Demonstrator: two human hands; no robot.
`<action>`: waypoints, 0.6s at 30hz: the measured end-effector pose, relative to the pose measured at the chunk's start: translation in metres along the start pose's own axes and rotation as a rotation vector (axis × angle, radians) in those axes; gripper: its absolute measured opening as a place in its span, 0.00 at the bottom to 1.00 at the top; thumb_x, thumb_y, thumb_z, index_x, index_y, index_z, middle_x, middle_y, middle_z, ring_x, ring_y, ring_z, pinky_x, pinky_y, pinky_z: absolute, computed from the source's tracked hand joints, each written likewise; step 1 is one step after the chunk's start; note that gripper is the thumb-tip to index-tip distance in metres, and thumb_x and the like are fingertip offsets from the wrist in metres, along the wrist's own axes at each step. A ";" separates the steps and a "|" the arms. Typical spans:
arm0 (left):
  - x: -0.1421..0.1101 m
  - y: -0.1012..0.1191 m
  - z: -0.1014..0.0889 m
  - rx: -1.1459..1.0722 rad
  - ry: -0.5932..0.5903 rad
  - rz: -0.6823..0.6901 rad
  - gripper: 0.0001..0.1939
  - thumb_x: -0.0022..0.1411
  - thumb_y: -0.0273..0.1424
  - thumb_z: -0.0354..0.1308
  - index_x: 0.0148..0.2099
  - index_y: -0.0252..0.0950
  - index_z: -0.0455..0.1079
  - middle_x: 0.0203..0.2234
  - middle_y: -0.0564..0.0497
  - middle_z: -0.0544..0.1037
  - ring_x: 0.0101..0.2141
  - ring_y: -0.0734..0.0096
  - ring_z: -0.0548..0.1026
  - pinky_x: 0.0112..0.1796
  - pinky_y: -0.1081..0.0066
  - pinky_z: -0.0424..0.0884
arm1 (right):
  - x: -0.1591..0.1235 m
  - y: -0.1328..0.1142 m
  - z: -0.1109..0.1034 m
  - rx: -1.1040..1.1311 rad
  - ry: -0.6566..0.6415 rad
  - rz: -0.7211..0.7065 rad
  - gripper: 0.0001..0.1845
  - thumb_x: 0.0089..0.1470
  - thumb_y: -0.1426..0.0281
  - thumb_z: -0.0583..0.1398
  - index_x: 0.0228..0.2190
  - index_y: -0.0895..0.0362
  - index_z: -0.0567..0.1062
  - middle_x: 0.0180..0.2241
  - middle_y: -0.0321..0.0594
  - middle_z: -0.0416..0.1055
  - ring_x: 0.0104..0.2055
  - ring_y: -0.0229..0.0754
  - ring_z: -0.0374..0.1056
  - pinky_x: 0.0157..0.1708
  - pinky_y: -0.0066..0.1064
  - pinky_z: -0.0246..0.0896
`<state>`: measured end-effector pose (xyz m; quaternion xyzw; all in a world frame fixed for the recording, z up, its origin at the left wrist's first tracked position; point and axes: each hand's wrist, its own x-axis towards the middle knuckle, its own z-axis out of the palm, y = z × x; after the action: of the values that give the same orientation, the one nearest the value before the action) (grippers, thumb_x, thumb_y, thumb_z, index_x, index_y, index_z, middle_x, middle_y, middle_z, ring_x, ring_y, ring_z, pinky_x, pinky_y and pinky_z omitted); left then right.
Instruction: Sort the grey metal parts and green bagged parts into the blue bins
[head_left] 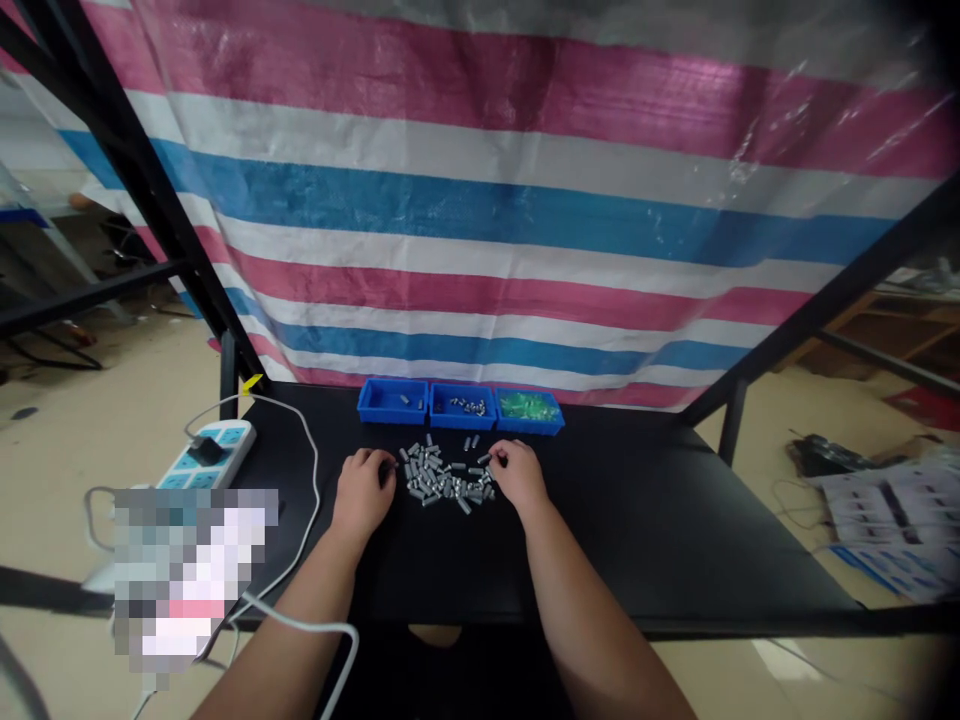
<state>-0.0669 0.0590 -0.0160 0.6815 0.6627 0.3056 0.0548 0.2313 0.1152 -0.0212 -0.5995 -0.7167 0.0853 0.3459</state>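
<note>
A loose pile of small silvery metal cylinders [431, 475] lies on the black tabletop between my two hands. My left hand [365, 490] rests at the left edge of the pile with its fingers curled in; whatever they hold is too small and hidden to name. On the right side, my right hand [519, 472] pinches thumb and fingers together at the end of a small metal cylinder [484, 458]. Two more cylinders [471, 443] lie apart, just beyond the pile.
Three blue bins stand at the back: the left bin [394, 418] holds a few cylinders, the middle bin [461, 422] small metal parts, the right one green pieces [530, 406]. A white power strip [238, 437] and cable lie left. A striped sheet [480, 240] hangs behind.
</note>
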 end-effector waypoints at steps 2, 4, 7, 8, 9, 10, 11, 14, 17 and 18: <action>0.000 0.002 0.000 0.029 0.033 -0.014 0.08 0.63 0.30 0.56 0.43 0.39 0.75 0.41 0.43 0.75 0.42 0.54 0.71 0.45 0.58 0.68 | 0.001 -0.006 -0.007 0.073 0.001 -0.037 0.09 0.51 0.76 0.59 0.30 0.53 0.79 0.30 0.38 0.71 0.33 0.42 0.68 0.39 0.34 0.65; -0.001 0.005 -0.001 0.052 0.032 -0.010 0.09 0.64 0.30 0.54 0.43 0.39 0.74 0.41 0.43 0.76 0.42 0.54 0.71 0.45 0.58 0.67 | 0.003 -0.019 -0.017 0.169 0.047 -0.092 0.09 0.55 0.74 0.58 0.33 0.53 0.79 0.33 0.40 0.73 0.34 0.42 0.69 0.38 0.34 0.66; -0.002 0.011 -0.003 0.078 0.007 0.018 0.09 0.66 0.29 0.52 0.43 0.40 0.74 0.40 0.44 0.77 0.41 0.55 0.71 0.43 0.60 0.66 | 0.011 -0.045 -0.030 0.277 0.185 -0.180 0.10 0.60 0.71 0.57 0.37 0.53 0.79 0.38 0.42 0.73 0.36 0.43 0.70 0.39 0.34 0.67; -0.002 0.012 -0.004 0.085 0.003 0.024 0.09 0.66 0.29 0.52 0.43 0.40 0.73 0.40 0.44 0.77 0.41 0.55 0.71 0.43 0.61 0.66 | 0.016 -0.053 -0.032 0.298 0.224 -0.210 0.10 0.60 0.70 0.57 0.38 0.53 0.79 0.38 0.43 0.73 0.37 0.43 0.70 0.39 0.34 0.67; -0.002 0.014 -0.004 0.093 -0.001 0.025 0.09 0.66 0.28 0.52 0.43 0.40 0.73 0.39 0.44 0.77 0.41 0.55 0.71 0.42 0.62 0.66 | 0.021 -0.061 -0.033 0.311 0.254 -0.235 0.10 0.61 0.70 0.57 0.38 0.53 0.79 0.39 0.43 0.72 0.38 0.43 0.70 0.40 0.34 0.68; -0.002 0.015 -0.005 0.099 -0.005 0.022 0.09 0.66 0.28 0.52 0.43 0.40 0.73 0.39 0.44 0.77 0.41 0.55 0.71 0.42 0.62 0.65 | 0.027 -0.067 -0.032 0.318 0.272 -0.253 0.10 0.61 0.70 0.57 0.38 0.53 0.79 0.39 0.43 0.72 0.38 0.44 0.70 0.40 0.35 0.68; -0.002 0.015 -0.005 0.104 -0.010 0.017 0.08 0.66 0.28 0.52 0.43 0.40 0.73 0.39 0.44 0.77 0.41 0.55 0.72 0.41 0.62 0.65 | 0.033 -0.072 -0.030 0.317 0.277 -0.261 0.10 0.61 0.69 0.57 0.38 0.53 0.79 0.39 0.43 0.72 0.38 0.43 0.70 0.41 0.35 0.68; -0.001 0.016 -0.006 0.106 -0.022 0.007 0.07 0.66 0.28 0.53 0.43 0.39 0.72 0.38 0.45 0.77 0.40 0.56 0.72 0.41 0.63 0.64 | 0.052 -0.079 -0.019 0.286 0.227 -0.235 0.11 0.60 0.69 0.57 0.40 0.53 0.80 0.40 0.43 0.71 0.36 0.42 0.69 0.39 0.34 0.68; -0.001 0.016 -0.007 0.104 -0.033 0.007 0.07 0.65 0.29 0.54 0.43 0.40 0.72 0.37 0.45 0.77 0.39 0.56 0.72 0.40 0.63 0.64 | 0.062 -0.077 -0.012 0.262 0.198 -0.194 0.13 0.58 0.69 0.58 0.43 0.53 0.79 0.40 0.42 0.70 0.33 0.41 0.67 0.37 0.33 0.68; -0.001 0.016 -0.007 0.105 -0.038 0.005 0.07 0.65 0.29 0.54 0.43 0.40 0.72 0.37 0.45 0.77 0.39 0.56 0.72 0.39 0.64 0.63 | 0.062 -0.076 -0.012 0.261 0.212 -0.185 0.12 0.58 0.69 0.58 0.42 0.53 0.79 0.40 0.42 0.69 0.33 0.41 0.66 0.37 0.34 0.67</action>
<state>-0.0569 0.0541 -0.0028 0.6909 0.6747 0.2577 0.0308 0.1752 0.1483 0.0525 -0.4867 -0.7114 0.0817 0.5004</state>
